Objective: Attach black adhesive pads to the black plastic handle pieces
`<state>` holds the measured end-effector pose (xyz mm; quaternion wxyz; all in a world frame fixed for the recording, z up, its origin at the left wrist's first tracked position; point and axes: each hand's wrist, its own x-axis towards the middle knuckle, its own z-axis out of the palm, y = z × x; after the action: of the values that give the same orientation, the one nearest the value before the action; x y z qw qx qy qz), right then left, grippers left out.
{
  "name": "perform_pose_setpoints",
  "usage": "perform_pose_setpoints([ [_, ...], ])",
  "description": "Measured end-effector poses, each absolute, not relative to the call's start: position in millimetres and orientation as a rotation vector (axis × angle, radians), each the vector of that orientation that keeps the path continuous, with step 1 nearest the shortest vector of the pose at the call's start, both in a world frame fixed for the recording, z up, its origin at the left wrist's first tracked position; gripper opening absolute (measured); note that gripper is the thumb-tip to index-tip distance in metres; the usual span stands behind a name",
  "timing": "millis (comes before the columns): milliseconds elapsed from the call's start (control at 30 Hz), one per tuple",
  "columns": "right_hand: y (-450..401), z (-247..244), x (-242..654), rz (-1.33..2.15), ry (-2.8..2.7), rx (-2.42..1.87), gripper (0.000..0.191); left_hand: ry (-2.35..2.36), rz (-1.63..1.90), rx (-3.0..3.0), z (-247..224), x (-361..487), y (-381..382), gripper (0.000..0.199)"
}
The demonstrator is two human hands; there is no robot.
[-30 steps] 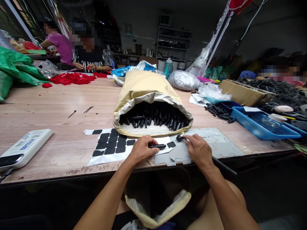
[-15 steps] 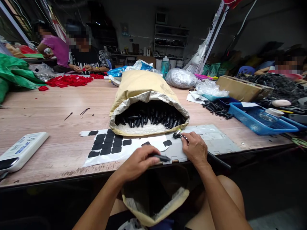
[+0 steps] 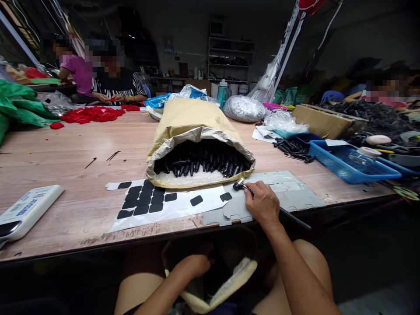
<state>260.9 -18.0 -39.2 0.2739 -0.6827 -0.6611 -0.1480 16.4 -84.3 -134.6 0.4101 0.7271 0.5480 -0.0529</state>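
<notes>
My right hand (image 3: 262, 202) is closed around a small hammer (image 3: 243, 185), just over the table's front edge. The hammer has a black and yellowish head, a metal shaft and a dark grip (image 3: 295, 218) that sticks out behind the hand. Below the edge, my left hand (image 3: 200, 262) reaches into the mouth of an open paper sack (image 3: 236, 286) at my lap. Shadow hides its fingers, and I cannot see whether they hold anything. On the table, a tan sack (image 3: 193, 116) lies with its mouth towards me, full of black tapered pieces (image 3: 210, 162).
A white sheet with black rounded squares (image 3: 141, 202) and a grey board (image 3: 282, 188) lie along the front edge. A white device (image 3: 33, 210) is at left, red pieces (image 3: 92, 114) behind. Blue baskets (image 3: 351, 162) stand right. Other people sit at the back.
My left hand has moved from the table edge down into the lower sack; the black piece it held is out of sight. My right hand stays on the hammer. The view has shifted slightly.
</notes>
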Motion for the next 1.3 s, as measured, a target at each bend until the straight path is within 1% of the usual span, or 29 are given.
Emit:
perform_pose_setpoints([
  [67, -18, -39, 261, -0.397, -1.778, -1.832, 0.022, 1.218, -0.155, 1.893, -95, 13, -88, 0.046],
  [133, -18, -39, 260, -0.396, -1.774, -1.836, 0.022, 0.916, -0.151, 1.971, -45, 6, -83, 0.039],
  [200, -19, -40, 260, -0.395, -1.771, -1.842, 0.022, 0.711, -0.054, 1.913, 1, -5, -63, 0.037],
  [267, -19, -40, 260, -0.395, -1.768, -1.840, 0.022, 0.851, 0.149, 1.971, 33, -17, -27, 0.034],
  [333, -19, -40, 260, -0.395, -1.765, -1.827, 0.022, 1.229, 0.463, 2.127, 46, -29, 18, 0.033],
  [400, -18, -40, 260, -0.395, -1.761, -1.815, 0.021, 1.718, 0.686, 2.204, 46, -39, 62, 0.032],
  [433, -18, -40, 260, -0.395, -1.759, -1.811, 0.021, 1.902, 0.703, 2.212, 43, -43, 81, 0.033],
  [500, -18, -40, 261, -0.392, -1.761, -1.808, 0.020, 2.121, 0.600, 2.216, 35, -48, 106, 0.034],
  [567, -18, -40, 261, -0.386, -1.764, -1.814, 0.020, 2.166, 0.462, 2.223, 30, -51, 117, 0.031],
  [633, -18, -40, 261, -0.383, -1.766, -1.819, 0.021, 2.167, 0.447, 2.230, 29, -53, 113, 0.025],
  [733, -17, -40, 262, -0.385, -1.769, -1.816, 0.021, 2.052, 0.642, 2.252, 30, -49, 89, 0.021],
  [833, -17, -40, 262, -0.386, -1.763, -1.811, 0.021, 1.662, 0.789, 2.246, 25, -35, 55, 0.020],
  [933, -19, -40, 260, -0.413, -1.723, -1.828, 0.023, 1.374, 0.782, 2.192, 8, -16, 28, 0.017],
  [1000, -21, -39, 259, -0.442, -1.686, -1.855, 0.024, 1.323, 0.785, 2.163, -6, -7, 20, 0.017],
  [1100, -21, -39, 260, -0.437, -1.695, -1.868, 0.019, 1.309, 0.818, 2.127, -17, -3, 16, 0.018],
  [1200, -21, -36, 263, -0.377, -1.754, -1.863, 0.015, 1.308, 0.816, 2.118, -17, -5, 18, 0.017],
  [1300, -27, -29, 258, -0.270, -1.737, -1.800, 0.018, 1.308, 0.797, 2.107, -15, -6, 19, 0.015],
])
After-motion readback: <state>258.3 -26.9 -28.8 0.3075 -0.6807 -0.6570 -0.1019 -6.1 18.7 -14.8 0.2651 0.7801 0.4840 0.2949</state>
